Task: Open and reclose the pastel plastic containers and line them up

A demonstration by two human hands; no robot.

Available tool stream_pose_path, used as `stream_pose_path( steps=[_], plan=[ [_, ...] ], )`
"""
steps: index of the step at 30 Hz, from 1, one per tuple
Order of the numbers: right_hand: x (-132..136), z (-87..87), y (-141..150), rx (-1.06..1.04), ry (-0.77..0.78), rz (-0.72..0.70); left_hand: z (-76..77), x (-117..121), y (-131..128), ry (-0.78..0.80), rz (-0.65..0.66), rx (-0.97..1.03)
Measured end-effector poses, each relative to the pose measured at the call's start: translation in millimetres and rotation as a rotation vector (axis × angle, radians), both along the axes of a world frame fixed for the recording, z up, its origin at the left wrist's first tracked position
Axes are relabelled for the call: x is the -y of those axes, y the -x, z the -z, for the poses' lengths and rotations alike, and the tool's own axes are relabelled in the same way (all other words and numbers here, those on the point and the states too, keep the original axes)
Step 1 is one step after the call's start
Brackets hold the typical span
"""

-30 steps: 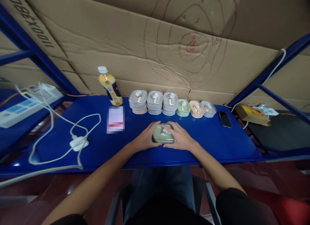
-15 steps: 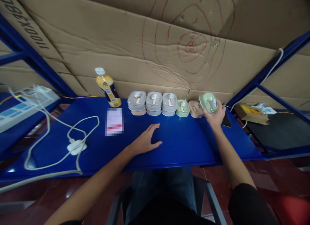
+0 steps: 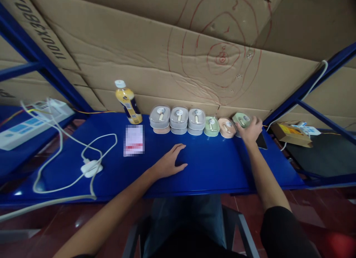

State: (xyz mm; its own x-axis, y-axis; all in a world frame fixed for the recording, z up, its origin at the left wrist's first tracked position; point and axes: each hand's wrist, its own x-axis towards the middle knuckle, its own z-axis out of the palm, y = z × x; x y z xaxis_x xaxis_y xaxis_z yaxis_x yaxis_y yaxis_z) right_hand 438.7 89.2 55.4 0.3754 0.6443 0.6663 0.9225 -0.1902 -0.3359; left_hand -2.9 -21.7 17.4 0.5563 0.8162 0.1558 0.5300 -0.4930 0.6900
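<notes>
Blue shelf edge (image 3: 222, 192) below both hands (image 3: 168, 162) (image 3: 249, 131)

Shelf (image 3: 217, 165): bottle (image 3: 128, 102) left | lidded tubs (image 3: 179, 117) behind-center | phone (image 3: 261, 142) right

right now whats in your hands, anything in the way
Left hand open, flat on blue steel shelf, empty. Right hand on sage-green lidded tub, end of row. Black phone right beside it, peach tub to its left.

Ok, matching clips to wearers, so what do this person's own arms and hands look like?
The left hand and right hand are bare, forearms too. A black sleeve shows on the right upper arm; a dark sliver on the left.
</notes>
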Motion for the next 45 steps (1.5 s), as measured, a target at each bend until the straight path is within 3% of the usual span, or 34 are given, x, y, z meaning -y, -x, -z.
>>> stream_pose_path(
  steps=[3,6,8,11,17,19,21,23,27,29,34,37,41,45],
  plan=[
    [11.1,-1.7,35.4,0.192,-0.109,-0.258,1.7,-0.6,-0.1,-0.016,0.002,0.007],
    [15.1,5.4,86.4,0.344,0.130,-0.593,1.6,-0.7,-1.0,-0.032,-0.003,0.010],
    [14.7,13.9,116.3,0.373,0.297,-0.639,0.6,-0.2,-1.8,-0.041,-0.008,0.011],
    [20.7,25.5,141.7,0.358,0.383,-0.597,-0.6,0.6,-2.5,-0.048,-0.006,0.012],
    [82.5,24.7,140.3,0.271,0.314,-0.621,3.2,-0.4,-0.9,-0.043,-0.002,0.008],
    [103.8,21.0,138.3,0.191,0.278,-0.556,5.5,-1.3,-0.3,-0.038,-0.004,0.025],
    [117.5,17.8,139.3,0.133,0.302,-0.481,7.5,-2.0,0.4,-0.039,-0.004,0.056],
    [123.8,14.9,144.0,0.115,0.358,-0.521,8.8,-2.7,1.0,-0.036,-0.009,0.093],
    [126.5,7.8,162.2,0.150,0.332,-0.907,9.2,-3.7,2.2,-0.039,0.009,0.159],
    [126.9,4.1,174.4,0.156,0.327,-1.011,9.0,-4.1,2.5,-0.055,0.035,0.175],
    [121.9,1.4,203.1,0.216,0.500,-1.139,9.1,-4.0,2.7,-0.058,0.055,0.183],
    [113.4,5.3,209.4,0.223,0.516,-1.183,10.3,-3.5,3.5,-0.046,0.028,0.164],
    [103.9,13.8,193.5,0.109,0.406,-1.227,11.7,-3.1,7.6,-0.039,-0.024,0.165],
    [101.4,23.6,157.0,-0.048,0.340,-1.116,11.0,-2.9,12.6,-0.130,0.032,0.142]
  ],
)
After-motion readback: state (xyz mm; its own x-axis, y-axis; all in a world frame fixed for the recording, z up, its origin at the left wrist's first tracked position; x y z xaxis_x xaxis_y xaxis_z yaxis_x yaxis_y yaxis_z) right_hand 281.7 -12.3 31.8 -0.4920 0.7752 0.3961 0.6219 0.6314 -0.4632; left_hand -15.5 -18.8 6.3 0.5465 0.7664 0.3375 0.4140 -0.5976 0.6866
